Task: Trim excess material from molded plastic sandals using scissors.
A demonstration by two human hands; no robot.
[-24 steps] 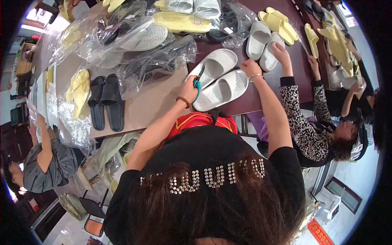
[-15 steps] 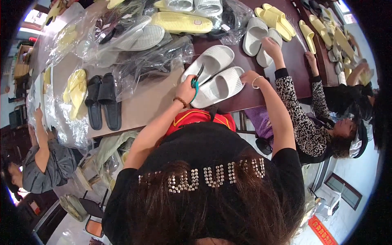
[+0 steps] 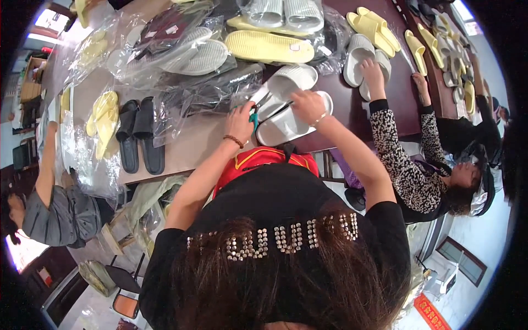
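Right hand shifted leftward over white slipper, fingers bent, hold unclear; left hand curled round scissors

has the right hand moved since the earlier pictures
Yes, the right hand has moved left, closer to the black slippers, which lie where they were.

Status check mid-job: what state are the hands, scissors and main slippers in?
White pair: soles down, unbagged
Scissors: held, blade opening unclear
Left hand: closed on scissors
Right hand: at white pair, grip unclear
Black pair: soles down, side by side
Middle yellow slipper: sole up
Left yellow pair: amid clear plastic
Second white pair: soles down, co-worker's hand at it
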